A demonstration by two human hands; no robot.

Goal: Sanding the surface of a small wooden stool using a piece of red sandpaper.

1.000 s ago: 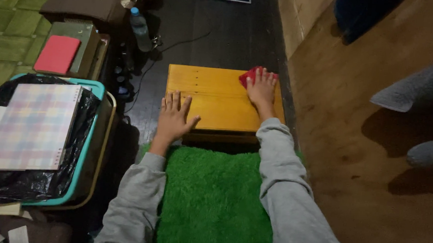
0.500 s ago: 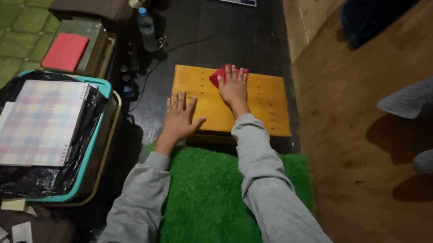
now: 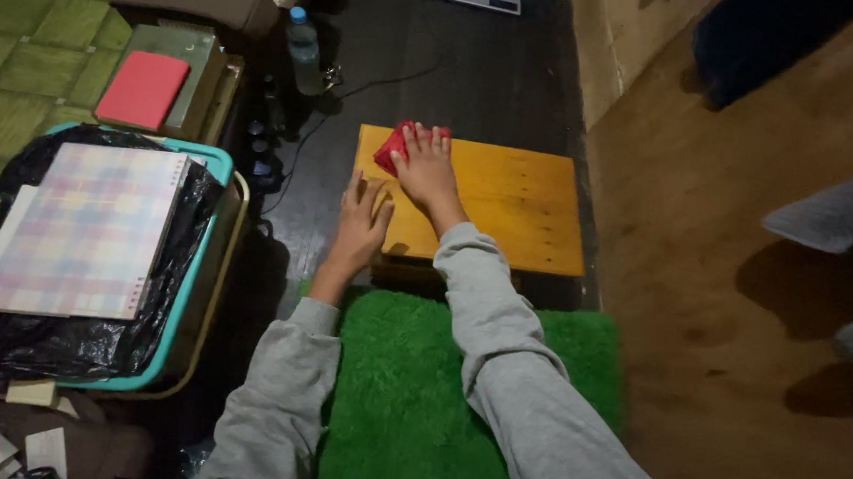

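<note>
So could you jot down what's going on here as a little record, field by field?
Setting: dark floor, seen from above
Right hand: right hand flat on a red cloth, pressing it onto the small wooden table near its far left corner
Left hand: left hand resting at the table's left edge, fingers spread, holding nothing
In front of person: green shaggy mat
To the left: teal tub lined with black plastic, a checked notebook on top
Further off: plastic bottle, red book

Right hand (image 3: pixel 429 171): flat on red cloth (image 3: pixel 394 149), far left corner of yellow table (image 3: pixel 508 200).
Left hand (image 3: pixel 360 224): flat at table's left edge.
</note>
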